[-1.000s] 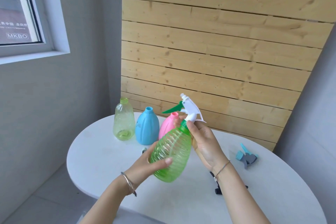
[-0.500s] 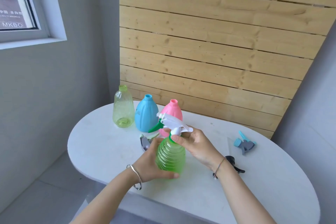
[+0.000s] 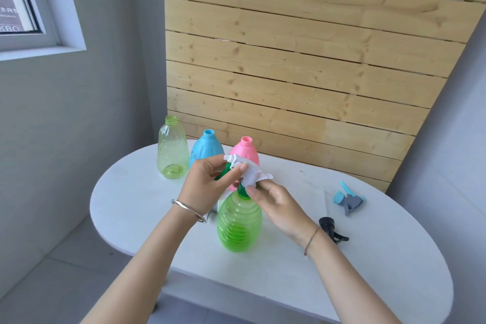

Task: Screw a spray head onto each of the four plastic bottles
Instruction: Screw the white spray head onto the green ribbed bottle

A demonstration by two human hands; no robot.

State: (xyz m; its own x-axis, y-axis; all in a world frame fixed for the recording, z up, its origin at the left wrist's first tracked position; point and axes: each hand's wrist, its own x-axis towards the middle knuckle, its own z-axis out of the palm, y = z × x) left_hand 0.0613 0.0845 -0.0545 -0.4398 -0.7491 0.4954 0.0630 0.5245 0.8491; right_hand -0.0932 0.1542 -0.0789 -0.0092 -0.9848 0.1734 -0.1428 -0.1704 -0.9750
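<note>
A ribbed green bottle (image 3: 238, 226) stands upright on the white table (image 3: 328, 265), with a white and green spray head (image 3: 249, 172) on its neck. My left hand (image 3: 207, 184) pinches the spray head from the left. My right hand (image 3: 276, 208) holds the green collar at the neck. Behind stand a pale yellow-green bottle (image 3: 172, 152), a blue bottle (image 3: 206, 148) and a pink bottle (image 3: 246, 151), all with bare necks. A blue and grey spray head (image 3: 348, 198) and a black spray head (image 3: 331, 229) lie to the right. Another head is partly hidden under my left wrist.
The table is a rounded white slab against a wooden plank wall (image 3: 302, 60). A grey wall with a window (image 3: 18, 2) is at the left. The table's front edge runs close under my forearms, with grey floor below.
The green bottle went from tilted in the air to standing on the table. My left hand left the bottle's body and moved up onto the spray head.
</note>
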